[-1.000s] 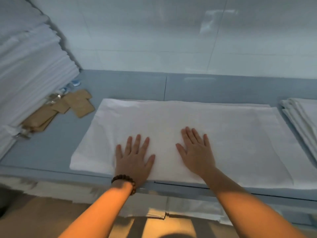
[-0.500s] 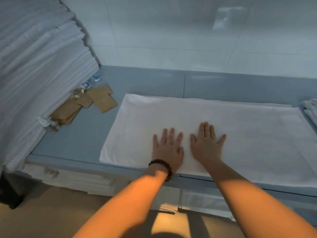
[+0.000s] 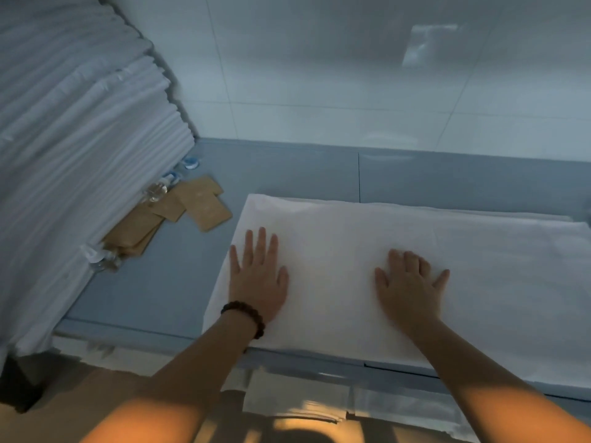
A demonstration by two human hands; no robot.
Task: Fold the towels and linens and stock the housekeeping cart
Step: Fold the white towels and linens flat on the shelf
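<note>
Left hand (image 3: 259, 279): flat on the linen (image 3: 351, 231), fingers straight and a little spread, grasping nothing. It sits just inside the cloth's left edge, with a bracelet (image 3: 246, 316) at the wrist.
Right hand (image 3: 409, 289): also flat and released, palm down nearer the cloth's middle. It is slightly blurred, so probably sliding.
Change: half a second ago the hands lay side by side, almost touching. Now they are well apart, and the left one has gone out to the left edge.
Meaning: this looks like a smoothing stroke from the middle outward. The cloth reads as flat, so the next fold seems due, and this piece is not stocked yet.
Linen: white, spread on the tabletop (image 3: 287, 167), running right out of view. I cannot tell whether it is a towel or a sheet.
Edges: its near edge lies along the tabletop's near edge. The left edge slants just beside the left little finger, and the far edge is straight.
Room: bare tabletop lies left of the cloth, with a bare strip beyond it up to the wall (image 3: 319, 75).
Left side: brown packets (image 3: 198, 203) and small bottles (image 3: 156, 190) lie near the far left corner. They sit at the foot of a tall stack (image 3: 80, 139) of folded white cloth that leans over them.
</note>
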